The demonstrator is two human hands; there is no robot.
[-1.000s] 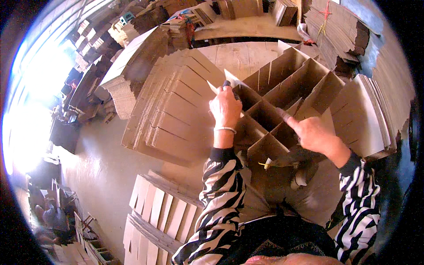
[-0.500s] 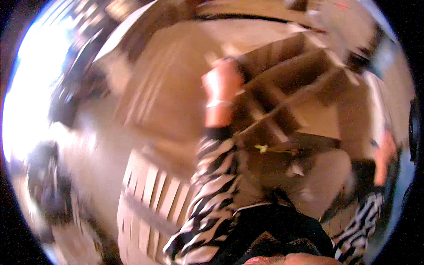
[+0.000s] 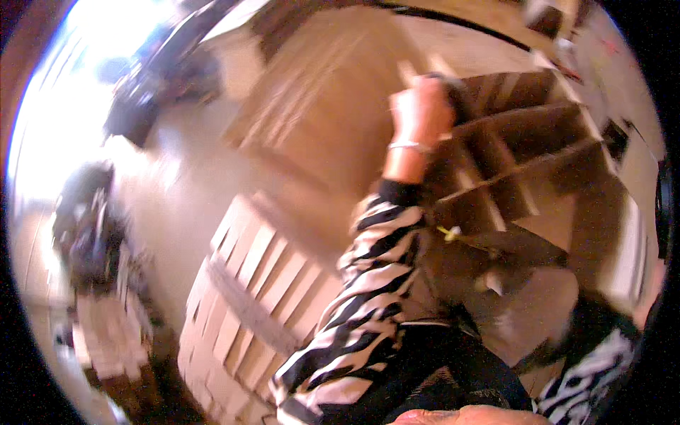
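A large cardboard box (image 3: pixel 602 205) stands open before me, with crossed cardboard dividers (image 3: pixel 524 166) inside. Its wide brown flap (image 3: pixel 319 92) leans out to the left. My left hand (image 3: pixel 419 113) is at the box's far left edge, its fingers curled beside a dark, blurred object (image 3: pixel 455 93) that I cannot make out. A bracelet circles that wrist, above a striped sleeve. At the right rim of the view, my right hand (image 3: pixel 646 301) lies low by the box's pale right flap (image 3: pixel 630 258); its fingers are hidden.
Folded cardboard sheets (image 3: pixel 262 283) stand stacked at my near left. Dark, blurred items (image 3: pixel 92 227) sit on the floor farther left. A small yellow piece (image 3: pixel 448 232) shows near the box's near side. Beyond the box is a wooden surface (image 3: pixel 467 14).
The view has swung, so the box and flap sit farther right. My left hand stays at the box's edge. My right hand has slid down toward the right rim, mostly out of sight.
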